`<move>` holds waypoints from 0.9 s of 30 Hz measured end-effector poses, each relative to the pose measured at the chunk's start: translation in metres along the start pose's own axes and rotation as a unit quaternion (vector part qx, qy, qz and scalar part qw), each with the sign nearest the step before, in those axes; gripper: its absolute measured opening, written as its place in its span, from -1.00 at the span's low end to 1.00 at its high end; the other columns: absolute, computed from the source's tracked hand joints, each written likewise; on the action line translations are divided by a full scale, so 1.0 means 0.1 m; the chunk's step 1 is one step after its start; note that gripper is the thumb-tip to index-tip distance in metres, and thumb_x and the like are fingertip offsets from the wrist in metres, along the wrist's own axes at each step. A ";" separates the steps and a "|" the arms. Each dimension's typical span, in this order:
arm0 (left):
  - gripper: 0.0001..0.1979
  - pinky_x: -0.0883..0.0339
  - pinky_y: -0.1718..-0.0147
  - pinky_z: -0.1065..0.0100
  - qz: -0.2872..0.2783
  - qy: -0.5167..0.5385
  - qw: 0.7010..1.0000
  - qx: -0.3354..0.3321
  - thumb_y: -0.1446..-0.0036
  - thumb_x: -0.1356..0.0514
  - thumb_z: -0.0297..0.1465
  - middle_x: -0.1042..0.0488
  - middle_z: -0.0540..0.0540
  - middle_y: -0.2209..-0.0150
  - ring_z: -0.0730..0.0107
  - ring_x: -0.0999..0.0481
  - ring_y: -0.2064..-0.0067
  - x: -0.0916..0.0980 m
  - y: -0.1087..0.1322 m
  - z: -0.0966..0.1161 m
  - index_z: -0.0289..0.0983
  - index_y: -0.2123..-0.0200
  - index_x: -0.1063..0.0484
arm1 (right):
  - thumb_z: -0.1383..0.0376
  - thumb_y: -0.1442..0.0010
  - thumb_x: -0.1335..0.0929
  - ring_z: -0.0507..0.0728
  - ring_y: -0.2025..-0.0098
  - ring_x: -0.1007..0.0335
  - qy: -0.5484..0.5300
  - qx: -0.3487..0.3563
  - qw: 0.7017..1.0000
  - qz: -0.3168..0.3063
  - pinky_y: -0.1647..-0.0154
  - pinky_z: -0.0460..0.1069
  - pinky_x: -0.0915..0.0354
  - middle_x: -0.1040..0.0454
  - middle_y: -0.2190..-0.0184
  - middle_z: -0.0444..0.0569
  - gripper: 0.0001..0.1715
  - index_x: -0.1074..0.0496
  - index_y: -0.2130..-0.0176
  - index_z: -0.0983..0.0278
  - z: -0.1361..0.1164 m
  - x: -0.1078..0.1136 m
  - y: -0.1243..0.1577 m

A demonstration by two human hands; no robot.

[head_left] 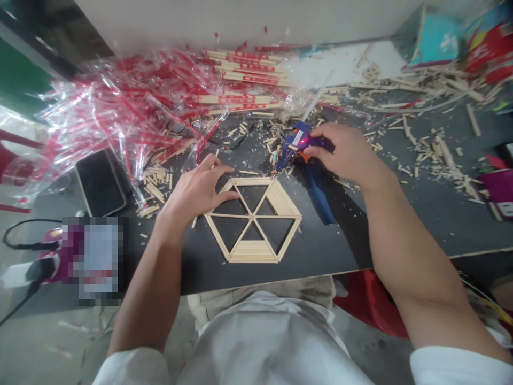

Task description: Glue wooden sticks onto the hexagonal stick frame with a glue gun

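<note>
A hexagonal frame of pale wooden sticks (252, 216) lies flat on the dark table, divided by spokes into triangles. Rows of sticks fill part of its upper-right and bottom sections. My left hand (197, 188) grips the frame's upper-left edge, thumb inside and forefinger outside; its other fingers are curled and partly hidden. In my right hand (345, 152) is a blue hot glue gun (292, 144), tilted with its nozzle down at the frame's upper-right corner. The gun's red light glows, and a clear glue stick (317, 96) sticks out of its back.
Red-and-clear plastic wrappers (132, 101) heap at the back left, with wrapped chopsticks (252, 68) beside them. A phone (101, 182) lies at left, above a purple power strip (54, 251) with cables. Stick offcuts (444, 152) litter the right side. The table's front edge (404, 263) is near my body.
</note>
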State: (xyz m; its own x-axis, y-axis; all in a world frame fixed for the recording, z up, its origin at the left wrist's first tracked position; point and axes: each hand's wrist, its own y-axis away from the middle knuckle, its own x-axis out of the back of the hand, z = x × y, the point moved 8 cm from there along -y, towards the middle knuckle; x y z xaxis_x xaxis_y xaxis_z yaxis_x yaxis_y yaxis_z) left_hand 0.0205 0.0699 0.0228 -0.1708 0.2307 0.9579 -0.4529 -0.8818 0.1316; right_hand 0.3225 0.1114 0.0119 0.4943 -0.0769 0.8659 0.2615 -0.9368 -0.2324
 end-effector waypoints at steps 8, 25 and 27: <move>-0.38 -0.49 0.03 0.19 -0.003 0.002 1.000 0.003 -0.28 -0.36 -0.01 -0.45 -0.19 -0.13 0.21 -0.58 0.12 -0.01 -0.01 -0.01 -0.20 -0.28 -0.51 | -0.01 -0.37 -0.37 0.42 -0.02 -0.56 -0.011 -0.009 1.000 -0.007 -0.12 0.36 -0.37 -0.64 -0.01 0.06 -0.72 -0.51 0.07 0.08 0.03 0.01 0.00; -0.39 -0.49 0.02 0.18 0.003 -0.001 1.000 0.001 -0.26 -0.36 -0.01 -0.46 -0.16 -0.09 0.17 -0.58 0.08 -0.02 -0.01 -0.01 -0.18 -0.26 -0.52 | 0.07 -0.36 -0.38 0.39 0.03 -0.54 -0.007 0.001 0.999 -0.035 0.00 0.27 -0.40 -0.63 0.02 0.15 -0.70 -0.52 0.06 0.20 -0.10 0.00 -0.01; -0.40 -0.49 0.01 0.18 0.004 0.000 1.000 0.000 -0.27 -0.36 -0.01 -0.46 -0.16 -0.08 0.17 -0.58 0.07 -0.02 -0.01 -0.01 -0.18 -0.26 -0.52 | 0.08 -0.35 -0.39 0.38 0.03 -0.55 -0.013 0.004 0.999 -0.041 0.00 0.26 -0.39 -0.63 0.03 0.15 -0.70 -0.52 0.06 0.22 -0.13 -0.01 -0.01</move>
State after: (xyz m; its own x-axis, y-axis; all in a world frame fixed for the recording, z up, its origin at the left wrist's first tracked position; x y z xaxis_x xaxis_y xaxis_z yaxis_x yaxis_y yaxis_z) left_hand 0.0206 0.0706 0.0210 -0.1752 0.2231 0.9589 -0.4512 -0.8839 0.1232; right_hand 0.3105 0.1075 0.0168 0.4915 0.0086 0.8708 0.3089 -0.9366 -0.1651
